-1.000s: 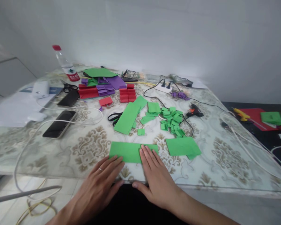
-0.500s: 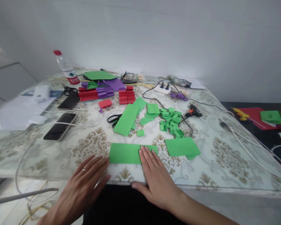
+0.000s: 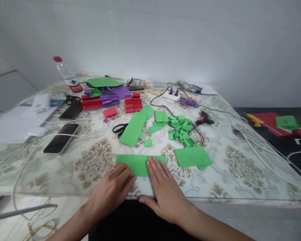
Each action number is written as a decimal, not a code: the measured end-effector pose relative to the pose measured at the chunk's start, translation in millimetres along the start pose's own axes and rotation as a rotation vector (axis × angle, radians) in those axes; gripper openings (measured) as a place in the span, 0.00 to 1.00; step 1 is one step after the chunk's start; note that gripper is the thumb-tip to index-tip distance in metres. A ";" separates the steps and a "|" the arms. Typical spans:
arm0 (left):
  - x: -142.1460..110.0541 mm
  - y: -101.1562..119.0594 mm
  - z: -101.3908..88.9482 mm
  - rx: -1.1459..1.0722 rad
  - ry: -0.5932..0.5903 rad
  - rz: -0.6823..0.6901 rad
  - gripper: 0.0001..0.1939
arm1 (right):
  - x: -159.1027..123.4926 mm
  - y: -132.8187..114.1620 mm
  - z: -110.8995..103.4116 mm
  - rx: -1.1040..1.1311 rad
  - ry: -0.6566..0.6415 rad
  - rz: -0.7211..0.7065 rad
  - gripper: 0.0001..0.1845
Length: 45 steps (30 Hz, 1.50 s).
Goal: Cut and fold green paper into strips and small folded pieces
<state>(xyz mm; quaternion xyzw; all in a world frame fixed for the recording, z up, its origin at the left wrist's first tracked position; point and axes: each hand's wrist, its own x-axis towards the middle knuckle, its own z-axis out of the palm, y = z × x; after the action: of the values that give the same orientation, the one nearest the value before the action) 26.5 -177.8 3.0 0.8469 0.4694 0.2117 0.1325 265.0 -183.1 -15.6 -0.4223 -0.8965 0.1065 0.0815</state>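
A long green paper strip (image 3: 135,163) lies near the table's front edge. My right hand (image 3: 163,187) lies flat on its right part, fingers stretched out together. My left hand (image 3: 112,189) rests palm down at the strip's lower left edge, fingers curled a little over the paper. Neither hand grips anything. Another green sheet (image 3: 192,156) lies just to the right. Beyond are a longer green strip (image 3: 134,127), black scissors (image 3: 119,128) and a heap of small green pieces (image 3: 182,129).
Stacks of red pieces (image 3: 132,102) and purple pieces (image 3: 110,98), a water bottle (image 3: 66,73), two phones (image 3: 60,138), a black glue gun (image 3: 204,117), a power strip (image 3: 172,95) and loose white cables (image 3: 256,145) lie across the patterned table (image 3: 240,167).
My left hand slid off to the left of the strip, then came back to its lower left edge. My right hand stayed flat on the paper.
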 end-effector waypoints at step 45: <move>43.8 18.1 -22.7 -2.151 0.393 -0.599 0.24 | -0.3 -12.3 -20.1 0.376 0.332 -0.167 0.42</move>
<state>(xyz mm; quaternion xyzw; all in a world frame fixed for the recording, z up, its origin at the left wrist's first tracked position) 49.5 -149.5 40.8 0.0992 0.2405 0.5944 0.7609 260.8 -188.5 6.9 -0.3362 -0.8670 0.1935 0.3129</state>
